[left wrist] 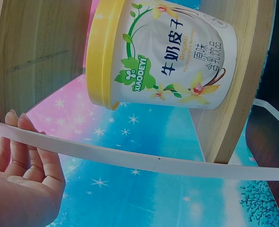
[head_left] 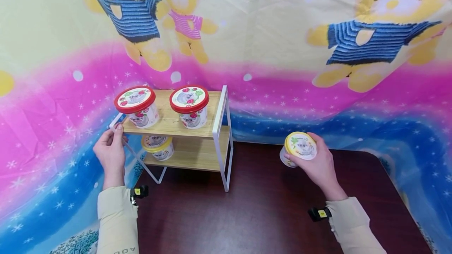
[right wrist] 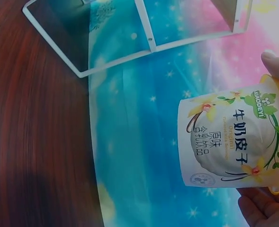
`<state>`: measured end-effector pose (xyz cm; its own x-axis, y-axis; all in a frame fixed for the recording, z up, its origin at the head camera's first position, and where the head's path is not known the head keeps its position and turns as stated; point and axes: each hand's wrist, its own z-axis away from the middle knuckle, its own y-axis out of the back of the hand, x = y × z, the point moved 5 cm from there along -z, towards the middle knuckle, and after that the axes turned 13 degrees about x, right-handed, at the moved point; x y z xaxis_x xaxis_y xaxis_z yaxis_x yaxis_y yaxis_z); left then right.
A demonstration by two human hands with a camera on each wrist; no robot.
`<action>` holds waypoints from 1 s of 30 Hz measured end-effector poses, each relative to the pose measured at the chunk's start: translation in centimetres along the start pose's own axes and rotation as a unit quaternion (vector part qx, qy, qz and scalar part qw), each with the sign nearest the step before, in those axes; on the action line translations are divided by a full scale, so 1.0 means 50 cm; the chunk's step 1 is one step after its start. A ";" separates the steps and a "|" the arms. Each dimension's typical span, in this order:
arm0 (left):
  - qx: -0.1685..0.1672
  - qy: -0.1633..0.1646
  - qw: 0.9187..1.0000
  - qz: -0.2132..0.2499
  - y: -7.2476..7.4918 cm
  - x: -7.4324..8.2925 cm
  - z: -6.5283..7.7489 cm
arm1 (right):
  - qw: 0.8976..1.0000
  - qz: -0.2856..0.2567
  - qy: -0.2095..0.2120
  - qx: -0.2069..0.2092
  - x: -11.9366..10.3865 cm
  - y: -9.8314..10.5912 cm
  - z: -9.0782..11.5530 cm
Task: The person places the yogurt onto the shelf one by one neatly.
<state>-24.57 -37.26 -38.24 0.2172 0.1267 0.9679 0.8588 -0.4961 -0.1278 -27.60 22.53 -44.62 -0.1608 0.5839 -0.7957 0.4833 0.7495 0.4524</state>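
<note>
My left hand grips the white metal frame of a two-tier wooden shelf rack at its upper left front corner; the fingers curl round the bar in the left wrist view. Off to the right, my right hand holds a yellow-lidded milk drink tub by its lid, raised above the table. That tub is upright, its printed side facing the right wrist camera. Two red-lidded tubs, a left one and a right one, stand on the top board. Another yellow-lidded tub sits on the lower board at its left.
The rack stands at the back left of a dark reddish-brown table. Behind it hangs a cloth backdrop with bears and snowflakes, reaching down along both table sides. The rack's right side frame faces the held tub.
</note>
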 end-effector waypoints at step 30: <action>0.000 0.006 1.000 0.004 0.000 0.002 -0.001 | 0.996 -0.030 0.040 -0.075 -0.086 -0.077 0.068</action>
<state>-24.57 -37.27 -38.15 0.2181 0.1128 0.9694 0.8569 -0.4975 -0.1349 -25.84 16.09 -44.28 -0.2563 0.5549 -0.7915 0.3373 0.8187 0.4647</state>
